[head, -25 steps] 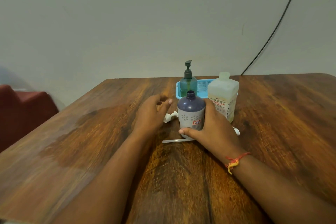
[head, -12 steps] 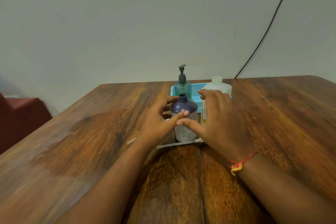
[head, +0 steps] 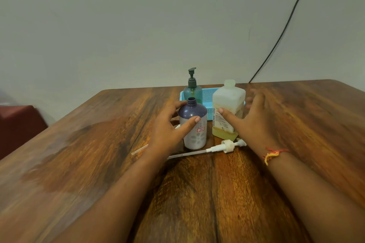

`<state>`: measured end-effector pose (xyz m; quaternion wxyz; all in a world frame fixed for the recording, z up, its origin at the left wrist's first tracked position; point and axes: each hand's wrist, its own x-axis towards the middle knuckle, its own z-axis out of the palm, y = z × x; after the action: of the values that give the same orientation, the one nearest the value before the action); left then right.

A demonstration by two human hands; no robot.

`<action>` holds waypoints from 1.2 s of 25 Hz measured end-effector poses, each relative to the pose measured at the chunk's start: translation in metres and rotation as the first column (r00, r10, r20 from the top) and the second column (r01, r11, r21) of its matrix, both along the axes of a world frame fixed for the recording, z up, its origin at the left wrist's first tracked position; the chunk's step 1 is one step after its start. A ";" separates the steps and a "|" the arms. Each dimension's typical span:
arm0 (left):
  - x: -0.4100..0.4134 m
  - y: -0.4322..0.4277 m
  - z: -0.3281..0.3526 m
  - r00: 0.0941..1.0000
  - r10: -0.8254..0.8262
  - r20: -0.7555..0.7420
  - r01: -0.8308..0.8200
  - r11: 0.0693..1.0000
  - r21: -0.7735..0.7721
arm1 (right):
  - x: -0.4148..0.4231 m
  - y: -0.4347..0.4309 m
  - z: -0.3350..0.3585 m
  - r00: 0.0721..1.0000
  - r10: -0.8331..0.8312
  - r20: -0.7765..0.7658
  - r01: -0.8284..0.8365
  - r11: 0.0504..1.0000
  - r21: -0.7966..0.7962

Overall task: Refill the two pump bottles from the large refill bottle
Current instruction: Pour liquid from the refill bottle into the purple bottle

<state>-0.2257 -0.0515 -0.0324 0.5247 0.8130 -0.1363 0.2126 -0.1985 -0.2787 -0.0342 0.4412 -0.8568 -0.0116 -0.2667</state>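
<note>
Your left grip (head: 167, 130) holds the purple bottle (head: 195, 138) steady; your right grip (head: 256, 122) spreads wide for the refill bottle (head: 229, 98).

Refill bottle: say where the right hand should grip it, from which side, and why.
Probably the refill bottle by its squarish body at mid-height, from the right, where the right hand is open beside it. It stands upright with flat sides, and the purple bottle crowds its left.
</note>
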 end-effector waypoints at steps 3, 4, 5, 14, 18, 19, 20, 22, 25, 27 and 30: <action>0.001 0.000 -0.001 1.000 0.001 -0.009 -0.001 1.000 0.004 | 0.006 -0.002 -0.008 0.982 0.184 -0.045 -0.178 0.977 0.116; 0.001 0.000 -0.002 1.000 0.002 -0.010 -0.002 1.000 0.008 | 0.007 -0.003 -0.010 0.979 0.197 -0.041 -0.191 0.973 0.132; 0.001 0.000 -0.002 1.000 0.001 -0.009 -0.001 1.000 0.010 | 0.008 -0.004 -0.010 0.979 0.201 -0.030 -0.195 0.970 0.144; -0.005 -0.004 -0.001 1.000 -0.008 -0.030 0.010 0.998 0.066 | 0.009 0.000 -0.013 0.979 0.188 0.075 -0.195 0.977 0.086; -0.004 -0.005 -0.003 1.000 0.003 0.025 -0.005 0.996 0.085 | 0.002 0.002 -0.007 0.967 0.167 0.193 -0.165 0.986 -0.029; -0.004 -0.004 -0.003 0.999 0.001 0.037 -0.004 0.996 0.087 | 0.001 0.002 -0.005 0.962 0.157 0.224 -0.144 0.987 -0.073; -0.003 -0.004 -0.005 0.999 -0.003 0.048 -0.001 0.996 0.087 | -0.001 0.001 -0.002 0.957 0.142 0.252 -0.115 0.986 -0.117; -0.002 -0.005 -0.007 0.998 -0.017 0.066 0.010 0.996 0.094 | -0.003 0.001 0.002 0.946 0.111 0.304 -0.059 0.983 -0.174; -0.002 -0.005 -0.006 0.995 -0.031 0.090 0.020 0.993 0.117 | -0.007 0.003 0.006 0.918 0.106 0.381 -0.015 0.972 -0.234; -0.002 -0.005 -0.006 0.995 -0.038 0.097 0.026 0.992 0.126 | -0.007 0.003 0.007 0.908 0.113 0.403 0.003 0.961 -0.277; -0.003 -0.005 -0.006 0.993 -0.047 0.104 0.032 0.990 0.140 | -0.005 0.001 0.007 0.901 0.112 0.418 0.030 0.947 -0.319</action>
<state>-0.2287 -0.0565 -0.0382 0.4630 0.8320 -0.1947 0.2357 -0.2038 -0.2777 -0.0271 0.2896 -0.8357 -0.1701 -0.4345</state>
